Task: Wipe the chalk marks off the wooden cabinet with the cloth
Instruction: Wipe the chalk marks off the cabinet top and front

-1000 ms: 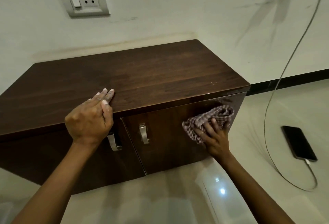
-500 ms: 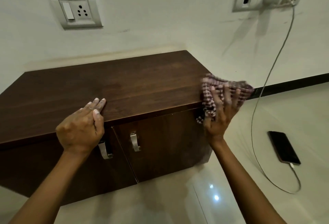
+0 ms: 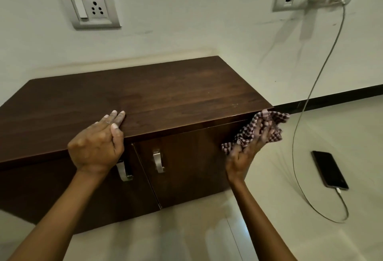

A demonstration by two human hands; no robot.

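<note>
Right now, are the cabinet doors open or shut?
Shut. Both doors lie flush under the wooden cabinet top, with only a thin seam between the two handles.

The cabinet (image 3: 165, 99) is low and dark brown with a wood grain, standing against the far wall. Its flat top looks bare, with only a few faint pale specks near the right edge. Two doors on the near face carry curved metal handles. The cloth (image 3: 257, 130), checked maroon and white, is bunched against the cabinet's upper right front corner.
</note>
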